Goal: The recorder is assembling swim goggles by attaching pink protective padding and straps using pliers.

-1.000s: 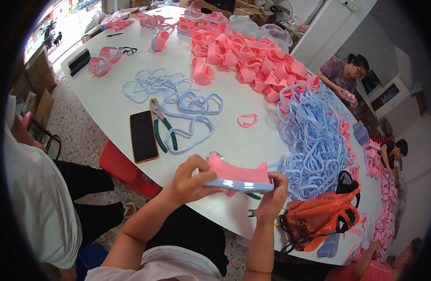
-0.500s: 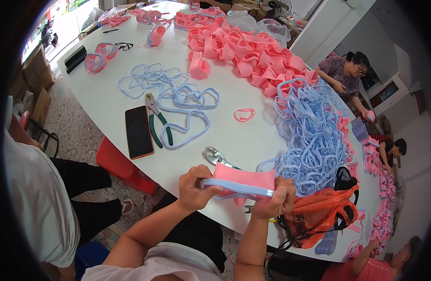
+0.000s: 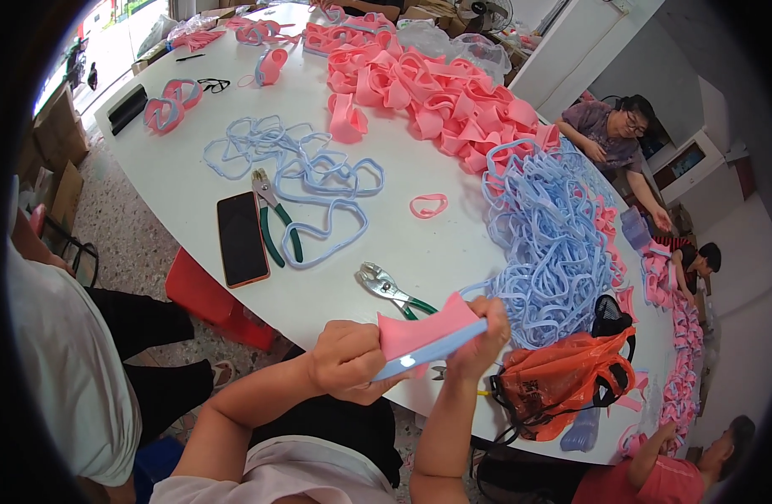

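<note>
A pink, soft-looking band (image 3: 421,329) with a light blue strip (image 3: 440,346) along its near edge is stretched between my two hands above the table's near edge. My left hand (image 3: 350,359) is closed around its left end, and my right hand (image 3: 484,338) grips the other end, held higher. A small bright spot shows on the blue strip, towards my left hand. Just beyond the band lie pliers (image 3: 384,284) with green handles, partly hidden by it. The band's underside and my fingertips cannot be fully seen.
On the white table (image 3: 344,277) are a phone (image 3: 241,239), more pliers (image 3: 273,214), loose blue loops (image 3: 319,172) and a thin pink loop (image 3: 429,206). Piles of blue loops (image 3: 554,244) and pink bands (image 3: 436,105) rise beyond. An orange bag (image 3: 549,386) lies right. Several people surround the table.
The band has tilted, its right end rising and its left end dropping. My left hand has turned and moved slightly lower. More of the near pliers now shows.
</note>
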A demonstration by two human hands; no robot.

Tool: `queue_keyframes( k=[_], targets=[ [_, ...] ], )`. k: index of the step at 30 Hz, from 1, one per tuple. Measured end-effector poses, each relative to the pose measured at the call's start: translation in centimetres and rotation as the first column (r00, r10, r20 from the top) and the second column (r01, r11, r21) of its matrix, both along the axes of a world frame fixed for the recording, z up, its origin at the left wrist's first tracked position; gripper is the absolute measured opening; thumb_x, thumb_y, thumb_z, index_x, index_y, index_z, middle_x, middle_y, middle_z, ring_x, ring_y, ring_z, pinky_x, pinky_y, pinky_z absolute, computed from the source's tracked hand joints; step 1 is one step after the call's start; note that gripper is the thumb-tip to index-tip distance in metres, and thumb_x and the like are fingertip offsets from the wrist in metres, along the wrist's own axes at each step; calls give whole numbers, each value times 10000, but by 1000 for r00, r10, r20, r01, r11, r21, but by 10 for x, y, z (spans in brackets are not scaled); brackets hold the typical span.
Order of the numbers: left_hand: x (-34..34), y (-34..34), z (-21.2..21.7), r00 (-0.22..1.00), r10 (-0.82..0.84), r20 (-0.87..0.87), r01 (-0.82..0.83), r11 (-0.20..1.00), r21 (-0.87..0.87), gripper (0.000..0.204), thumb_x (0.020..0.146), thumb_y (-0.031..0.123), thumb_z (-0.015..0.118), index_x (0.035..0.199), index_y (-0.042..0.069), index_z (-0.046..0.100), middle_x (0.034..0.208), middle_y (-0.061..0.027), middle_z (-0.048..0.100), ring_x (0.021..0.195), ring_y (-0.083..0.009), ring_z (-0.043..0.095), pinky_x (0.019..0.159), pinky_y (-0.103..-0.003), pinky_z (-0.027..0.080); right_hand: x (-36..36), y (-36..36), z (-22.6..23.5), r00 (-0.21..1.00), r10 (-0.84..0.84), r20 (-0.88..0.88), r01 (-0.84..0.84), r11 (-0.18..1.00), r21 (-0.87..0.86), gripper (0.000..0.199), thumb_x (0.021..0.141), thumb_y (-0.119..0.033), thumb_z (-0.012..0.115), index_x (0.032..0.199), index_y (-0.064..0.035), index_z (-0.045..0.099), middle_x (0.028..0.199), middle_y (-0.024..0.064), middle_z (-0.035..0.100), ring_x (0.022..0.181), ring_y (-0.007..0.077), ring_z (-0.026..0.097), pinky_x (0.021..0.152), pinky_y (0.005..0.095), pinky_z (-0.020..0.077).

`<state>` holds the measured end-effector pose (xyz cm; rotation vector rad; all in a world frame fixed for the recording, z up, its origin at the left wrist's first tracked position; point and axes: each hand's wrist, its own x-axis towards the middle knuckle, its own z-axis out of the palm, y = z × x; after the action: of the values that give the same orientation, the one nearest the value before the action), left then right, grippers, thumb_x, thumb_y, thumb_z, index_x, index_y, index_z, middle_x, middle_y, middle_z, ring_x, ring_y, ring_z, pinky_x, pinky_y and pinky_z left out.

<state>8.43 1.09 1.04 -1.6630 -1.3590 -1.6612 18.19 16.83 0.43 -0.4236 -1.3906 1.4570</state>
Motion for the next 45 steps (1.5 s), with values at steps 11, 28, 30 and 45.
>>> queue_keyframes(
  k=[11, 28, 30, 45],
  targets=[
    [-11, 10, -8, 987, 151, 60, -151, 988, -14, 523, 610, 303, 893, 847, 52, 500, 723, -63, 548, 568, -190, 557, 488, -275, 461, 2, -8, -13, 916, -321, -242, 395, 830, 393, 290, 916, -187, 347, 648, -76, 336, 595, 48, 369, 573, 136, 338, 524, 303, 339],
    [-70, -19, -60, 925, 244, 291, -299, 940, 166, 533, 806, 520, 685, 863, 41, 461, 722, -54, 439, 608, -142, 417, 521, -271, 340, 30, 27, 3, 510, -267, 818, -536, 645, 545, 702, 774, -228, 756, 1346, 4, 423, 1213, 154, 543, 1028, 278, 565, 841, 374, 482],
    [-77, -25, -58, 932, 250, 262, -298, 941, 162, 510, 835, 508, 661, 852, 37, 465, 714, -56, 441, 601, -143, 419, 516, -273, 341, 26, 31, -6, 307, -382, 872, -757, 456, 467, 723, 728, -252, 772, 1317, 6, 441, 1179, 152, 558, 1066, 309, 551, 831, 388, 501],
    [-83, -41, -29, 965, 262, 26, -263, 961, 82, 432, 843, 413, 701, 739, 43, 504, 638, -51, 458, 493, -164, 448, 406, -271, 333, 1, 48, 7, 147, -370, 917, -529, 754, 389, 285, 744, 22, 546, 1021, 3, 482, 940, 205, 572, 786, 378, 620, 706, 427, 504]
  ],
)
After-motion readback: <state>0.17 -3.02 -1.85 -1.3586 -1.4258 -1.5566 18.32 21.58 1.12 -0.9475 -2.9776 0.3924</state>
